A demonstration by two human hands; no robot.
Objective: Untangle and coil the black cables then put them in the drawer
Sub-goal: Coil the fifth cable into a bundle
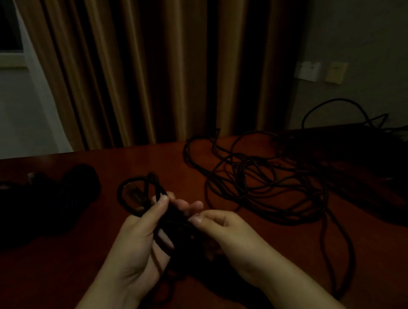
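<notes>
A small coil of black cable (137, 195) is held above the dark red table (60, 280) in the middle of the view. My left hand (141, 237) grips the coil, thumb pressed over its loops. My right hand (220, 230) pinches strands of the same bundle just to the right. A big loose tangle of black cable (263, 183) sprawls on the table to the right, with one strand (341, 245) trailing toward the near edge. No drawer shows in the frame.
A dark heap, seemingly coiled cables (53, 201), lies at the table's left. More cable loops (358, 114) rise at the far right near the wall. Brown curtains (163, 58) hang behind the table; wall sockets (308, 70) sit at right. The room is dim.
</notes>
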